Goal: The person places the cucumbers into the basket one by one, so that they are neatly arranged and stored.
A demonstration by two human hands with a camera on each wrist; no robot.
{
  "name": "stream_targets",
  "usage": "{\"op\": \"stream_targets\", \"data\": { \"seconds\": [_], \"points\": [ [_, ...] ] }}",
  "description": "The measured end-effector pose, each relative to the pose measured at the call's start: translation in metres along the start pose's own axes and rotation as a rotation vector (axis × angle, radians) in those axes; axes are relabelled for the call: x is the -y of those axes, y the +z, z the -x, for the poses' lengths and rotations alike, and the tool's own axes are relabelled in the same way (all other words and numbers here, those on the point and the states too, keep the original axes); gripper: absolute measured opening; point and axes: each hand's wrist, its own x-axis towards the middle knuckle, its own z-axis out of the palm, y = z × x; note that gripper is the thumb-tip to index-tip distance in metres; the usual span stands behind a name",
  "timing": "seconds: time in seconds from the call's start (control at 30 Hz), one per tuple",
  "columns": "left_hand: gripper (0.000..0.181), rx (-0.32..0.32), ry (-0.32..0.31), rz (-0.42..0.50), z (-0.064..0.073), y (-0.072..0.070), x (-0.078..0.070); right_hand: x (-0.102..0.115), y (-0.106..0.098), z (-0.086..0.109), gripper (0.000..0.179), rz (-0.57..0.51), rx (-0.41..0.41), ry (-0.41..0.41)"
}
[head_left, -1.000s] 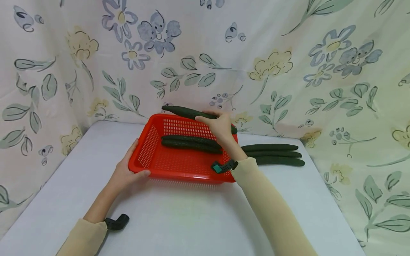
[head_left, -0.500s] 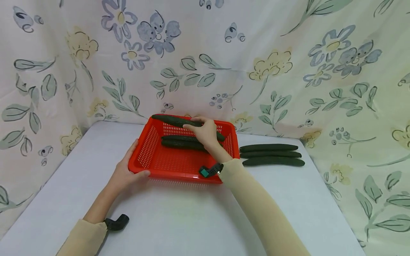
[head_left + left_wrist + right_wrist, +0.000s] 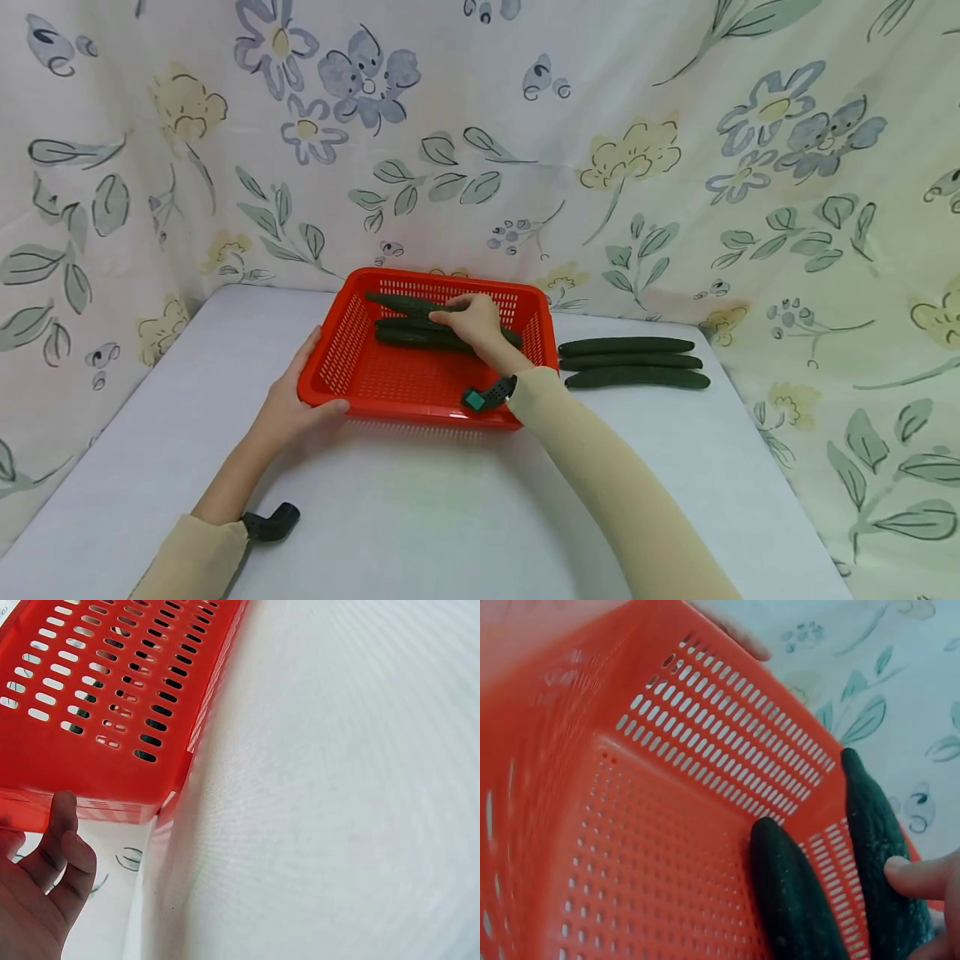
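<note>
My right hand [image 3: 477, 323] pinches a dark green cucumber [image 3: 393, 302] between thumb and fingers, inside the red plastic basket [image 3: 420, 411] near its back wall. In the right wrist view, the thumb presses on this held cucumber [image 3: 871, 825], whose tip lies close to the basket's rim. Other cucumbers [image 3: 412, 338] lie side by side on the basket floor, partly hidden by the right hand and forearm. At the basket's left front corner, my left hand [image 3: 291, 402] holds the rim, thumb along the front. The left wrist view shows its fingers [image 3: 64, 817] bent at the basket edge.
Three more cucumbers [image 3: 633, 361] lie in parallel on the white table [image 3: 420, 517], right of the basket. A flowered cloth [image 3: 555, 125] hangs behind the table and along its sides. Each wrist wears a black strap.
The right hand has carried the cucumber left and down, from above the basket's back rim to inside it beside the others. The left hand has stayed on the rim.
</note>
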Motion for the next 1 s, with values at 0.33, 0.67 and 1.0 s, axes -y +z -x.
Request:
{"op": "stream_targets", "data": {
  "seconds": [0.33,0.67,1.0],
  "points": [
    [0.115,0.009,0.0,0.012,-0.001,0.0,0.001,-0.015,0.002,-0.003,0.037,0.067,0.118,0.021],
    [0.116,0.005,0.005,-0.003,0.0,0.001,0.0,-0.018,0.003,-0.001,0.033,0.055,0.137,0.108],
    [0.116,-0.001,-0.015,-0.02,0.001,-0.001,-0.002,-0.017,0.005,0.004,0.035,-0.117,0.123,0.24]
  ]
}}
